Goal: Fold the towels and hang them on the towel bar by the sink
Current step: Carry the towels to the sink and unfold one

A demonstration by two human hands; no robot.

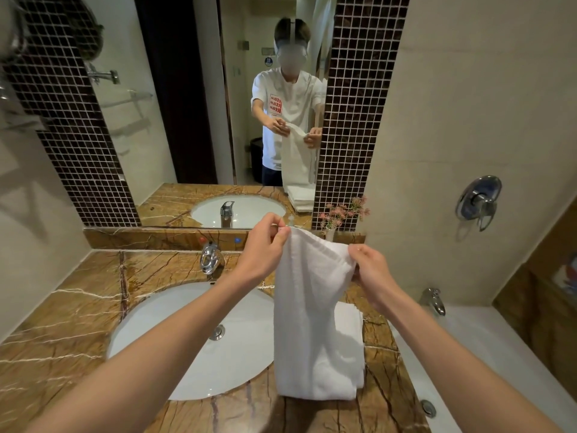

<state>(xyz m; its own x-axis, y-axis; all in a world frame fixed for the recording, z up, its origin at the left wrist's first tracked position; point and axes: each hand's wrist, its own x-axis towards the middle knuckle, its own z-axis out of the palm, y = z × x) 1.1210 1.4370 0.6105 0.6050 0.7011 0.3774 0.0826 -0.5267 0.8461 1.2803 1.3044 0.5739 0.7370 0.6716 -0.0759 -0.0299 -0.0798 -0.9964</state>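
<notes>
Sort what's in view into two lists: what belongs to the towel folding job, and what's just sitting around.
Belongs to the job:
- white towel, held up by its top edge
- left hand and right hand, each with a grip on an upper corner
- stack of folded towels on the counter behind it

Just lying about:
- faucet
- sink basin
- pink flowers
- bathtub spout
- mirror

Folded stack [349, 310] mostly hidden behind hanging towel [309, 307].

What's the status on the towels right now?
Left hand and right hand each pinch a top corner of the towel. Towel hangs over the counter. Stack waits behind. Nothing blocking.
</notes>
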